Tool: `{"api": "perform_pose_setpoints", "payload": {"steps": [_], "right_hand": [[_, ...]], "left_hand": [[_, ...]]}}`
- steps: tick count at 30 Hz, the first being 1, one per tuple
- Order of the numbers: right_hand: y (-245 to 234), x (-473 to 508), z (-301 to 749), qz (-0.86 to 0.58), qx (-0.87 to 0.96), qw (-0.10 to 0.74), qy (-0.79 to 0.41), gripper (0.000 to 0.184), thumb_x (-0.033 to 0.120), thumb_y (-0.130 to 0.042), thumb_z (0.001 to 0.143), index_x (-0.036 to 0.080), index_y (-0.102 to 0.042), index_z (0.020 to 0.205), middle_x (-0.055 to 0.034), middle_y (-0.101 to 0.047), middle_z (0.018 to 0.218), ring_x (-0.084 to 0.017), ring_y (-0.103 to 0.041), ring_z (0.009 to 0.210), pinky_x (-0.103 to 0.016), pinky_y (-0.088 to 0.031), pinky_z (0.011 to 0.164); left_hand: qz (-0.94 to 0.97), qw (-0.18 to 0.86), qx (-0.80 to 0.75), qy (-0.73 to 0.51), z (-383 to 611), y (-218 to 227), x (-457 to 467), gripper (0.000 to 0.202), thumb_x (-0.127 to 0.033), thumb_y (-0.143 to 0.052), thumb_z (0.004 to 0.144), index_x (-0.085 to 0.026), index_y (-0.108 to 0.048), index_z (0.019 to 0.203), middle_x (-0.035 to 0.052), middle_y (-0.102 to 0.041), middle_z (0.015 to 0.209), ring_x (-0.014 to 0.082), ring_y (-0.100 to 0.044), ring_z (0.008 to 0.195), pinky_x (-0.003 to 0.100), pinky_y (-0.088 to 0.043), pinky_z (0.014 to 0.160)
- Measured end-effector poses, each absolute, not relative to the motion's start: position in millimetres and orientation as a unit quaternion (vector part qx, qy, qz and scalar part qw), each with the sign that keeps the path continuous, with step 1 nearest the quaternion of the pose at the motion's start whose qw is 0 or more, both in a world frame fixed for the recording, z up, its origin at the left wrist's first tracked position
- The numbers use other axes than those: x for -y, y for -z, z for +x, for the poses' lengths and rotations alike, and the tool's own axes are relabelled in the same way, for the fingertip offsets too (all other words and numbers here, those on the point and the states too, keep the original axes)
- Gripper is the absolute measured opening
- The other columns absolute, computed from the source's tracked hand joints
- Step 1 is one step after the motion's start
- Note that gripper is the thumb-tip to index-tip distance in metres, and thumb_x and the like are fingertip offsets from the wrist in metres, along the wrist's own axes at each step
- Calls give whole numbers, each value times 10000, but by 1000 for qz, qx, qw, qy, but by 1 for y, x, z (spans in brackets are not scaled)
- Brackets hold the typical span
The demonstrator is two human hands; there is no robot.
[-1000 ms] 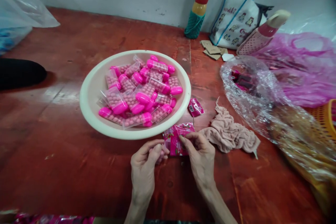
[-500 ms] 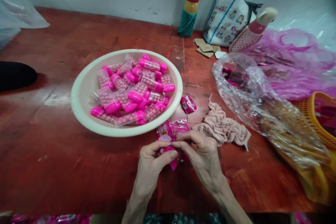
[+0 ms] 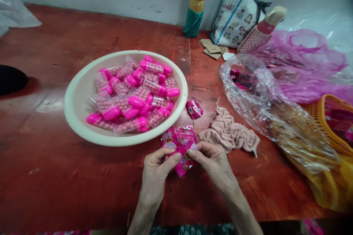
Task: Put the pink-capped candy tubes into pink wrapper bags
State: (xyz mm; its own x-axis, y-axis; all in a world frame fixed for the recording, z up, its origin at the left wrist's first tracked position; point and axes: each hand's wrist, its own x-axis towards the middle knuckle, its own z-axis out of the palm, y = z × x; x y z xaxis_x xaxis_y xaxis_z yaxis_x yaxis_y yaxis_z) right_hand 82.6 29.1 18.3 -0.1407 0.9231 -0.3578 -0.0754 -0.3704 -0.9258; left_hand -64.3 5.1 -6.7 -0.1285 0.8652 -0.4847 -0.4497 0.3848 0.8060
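A person worked with two bare hands at a reddish-brown table (image 3: 91, 187), close to its near edge. A wide, cream-coloured basin (image 3: 72, 115) stood beyond the left hand (image 3: 154, 172), heaped with clear tubes (image 3: 140, 93) of small pink beads. Most of those tubes showed bright pink caps, so I judged them filled and closed. The handling of one pink packet (image 3: 182, 166) looked unfinished: it was between the fingers, not set down, and I could not tell whether it was sealed or torn.

Both hands were narrowed to a pinch on that packet, the left at its left side and the right hand (image 3: 213, 159) at its right. The thumbs lay uppermost, pointing inward, nearly meeting; the forearms came up from the bottom edge, spread apart below and converging at the fingertips. Whether the left fingers also hid something else, I could not see.

Just past the fingertips, two more packets (image 3: 186, 136) lay side by side near the basin's rim. Another, a loose packet (image 3: 194, 109), lay apart, farther back. A crumpled beige cloth (image 3: 230, 130) rested beside the right hand.
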Motion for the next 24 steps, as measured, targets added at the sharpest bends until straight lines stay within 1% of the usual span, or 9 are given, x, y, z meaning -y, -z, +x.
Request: {"api": "perform_pose_setpoints", "payload": {"steps": [4, 8, 12, 17, 18, 20, 22, 23, 24], "right_hand": [[-15, -22, 73, -597, 411, 428, -541, 256, 373, -645, 762, 146, -614, 648, 24, -549, 572, -101, -447, 535, -218, -358, 518], [-9, -12, 67, -635, 450, 443, -445, 258, 367, -588, 812, 162, -570, 657, 29, -515, 568, -99, -417, 514, -217, -343, 501], [-5, -3, 64, -606, 462, 465, -451, 262, 331, -526, 864, 175, -527, 654, 30, -510, 565, -99, -440, 505, -214, -347, 496], [-4, 1, 73, -592, 467, 464, -465, 357, 356, -485, 886, 173, -508, 581, 33, -454, 542, -96, -406, 510, -204, -329, 487], [-5, 0, 77, -583, 457, 466, -484, 339, 391, -497, 875, 172, -545, 620, 24, -486, 574, -103, -433, 534, -204, -353, 504], [-6, -6, 87, -553, 422, 476, -538, 340, 510, -513, 829, 189, -626, 841, -13, -586, 728, -135, -518, 626, -224, -421, 568], [-9, -14, 97, -514, 396, 464, -603, 535, 632, -512, 757, 220, -594, 1090, -60, -625, 922, -184, -579, 746, -277, -470, 645], [-11, -19, 101, -507, 399, 440, -625, 587, 643, -546, 722, 225, -582, 1133, -71, -627, 964, -199, -590, 781, -294, -479, 669], [-14, -23, 103, -512, 410, 409, -634, 562, 615, -593, 703, 217, -609, 1100, -68, -635, 939, -198, -593, 772, -293, -479, 668]], "left_hand": [[197, 662, -509, -513, -63, 5, -4, 205, -248, -789, 569, -149, -727, 737, -19, -598, 508, 54, -478, 446, 141, -353, 432], [211, 675, -523, -476, -59, 1, -2, 179, -233, -779, 585, -151, -732, 736, 16, -657, 540, 81, -541, 466, 154, -404, 459], [203, 662, -534, -485, -53, 1, -3, 54, -216, -730, 658, -164, -716, 651, -2, -656, 554, 70, -538, 483, 147, -417, 478], [237, 656, -539, -472, -51, 4, -1, 111, -236, -725, 663, -162, -690, 587, -20, -591, 512, 86, -517, 496, 185, -421, 508], [246, 654, -544, -465, -52, 4, -1, 125, -246, -725, 662, -160, -687, 579, -18, -579, 505, 92, -512, 499, 195, -418, 512], [267, 644, -554, -455, -53, 3, -1, 153, -263, -728, 654, -155, -680, 557, -19, -549, 481, 94, -483, 489, 206, -397, 504], [289, 630, -563, -451, -54, 1, -4, 179, -267, -735, 640, -151, -669, 521, -22, -521, 460, 84, -433, 468, 203, -352, 478], [302, 624, -564, -449, -55, 0, -5, 185, -263, -740, 631, -150, -665, 504, -23, -512, 456, 79, -409, 462, 201, -328, 466], [314, 621, -564, -446, -55, -1, -6, 184, -256, -744, 622, -149, -665, 495, -24, -505, 453, 74, -387, 457, 201, -306, 457]]}}
